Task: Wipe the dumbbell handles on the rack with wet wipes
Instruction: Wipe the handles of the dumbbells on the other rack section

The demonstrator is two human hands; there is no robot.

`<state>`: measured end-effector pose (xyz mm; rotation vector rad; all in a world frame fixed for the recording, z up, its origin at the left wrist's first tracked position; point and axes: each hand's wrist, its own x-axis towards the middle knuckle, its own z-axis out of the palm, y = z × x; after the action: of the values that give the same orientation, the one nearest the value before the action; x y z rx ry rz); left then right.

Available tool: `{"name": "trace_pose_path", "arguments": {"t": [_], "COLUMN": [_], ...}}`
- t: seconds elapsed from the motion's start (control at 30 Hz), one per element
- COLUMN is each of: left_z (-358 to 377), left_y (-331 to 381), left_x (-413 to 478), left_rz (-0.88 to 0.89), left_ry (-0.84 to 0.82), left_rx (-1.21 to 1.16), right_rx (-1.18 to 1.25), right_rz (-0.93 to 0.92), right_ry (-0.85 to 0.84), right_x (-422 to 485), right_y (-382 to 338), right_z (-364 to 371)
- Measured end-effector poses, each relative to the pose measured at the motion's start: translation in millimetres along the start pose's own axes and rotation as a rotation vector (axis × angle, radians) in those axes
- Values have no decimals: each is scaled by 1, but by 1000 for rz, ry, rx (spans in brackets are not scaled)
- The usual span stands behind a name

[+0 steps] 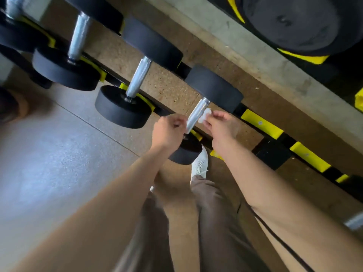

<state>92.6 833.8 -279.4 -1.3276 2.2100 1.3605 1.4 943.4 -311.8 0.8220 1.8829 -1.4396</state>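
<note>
Head view has the right hand [220, 126] pinching the wet wipe [205, 115] in its grip against the right side of the near dumbbell handle [196, 114] on the rack [261, 124], the left hand [169, 130] curled beside it, hold unclear; wrapping the wipe round would likely clean best.

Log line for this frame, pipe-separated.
stage: wiping | right hand pinches wipe against dumbbell handle | left hand curled beside it, grip unclear

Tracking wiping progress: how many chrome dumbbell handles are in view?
4. The nearest handle lies between left hand and right hand, wipe against it; second handle up-left; third handle further left; fourth handle cropped at top-left corner. A chrome piece at the right edge may be another.
</note>
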Motion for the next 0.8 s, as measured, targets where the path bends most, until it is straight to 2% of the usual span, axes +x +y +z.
{"name": "trace_pose_path", "arguments": {"t": [0.17,0.23,0.33,0.4,0.5,0.57,0.8], "left_z": [4,4,-3,-10,-18,-21,-32], "left_y": [4,5,1,-6,-17,-21,-22], "left_x": [52,63,75,80,92,99,116], "left_rz": [31,57,102,120,146,149,326], "left_ry": [-288,-361,-413,-496,-608,-650,-662], "left_rx": [159,172,113,103,185,235,223], "right_rx": [-57,-201,-427,-356,-119,-89,-202], "right_rz": [-61,-101,-23,3,-117,-177,-100], "right_ry": [118,100,36,107,345,425,464], "right_x": [11,9,-5,-14,-14,-7,-18], "right_y": [18,38,58,56,33,23,51], "right_z": [27,28,29,33,44,56,91]}}
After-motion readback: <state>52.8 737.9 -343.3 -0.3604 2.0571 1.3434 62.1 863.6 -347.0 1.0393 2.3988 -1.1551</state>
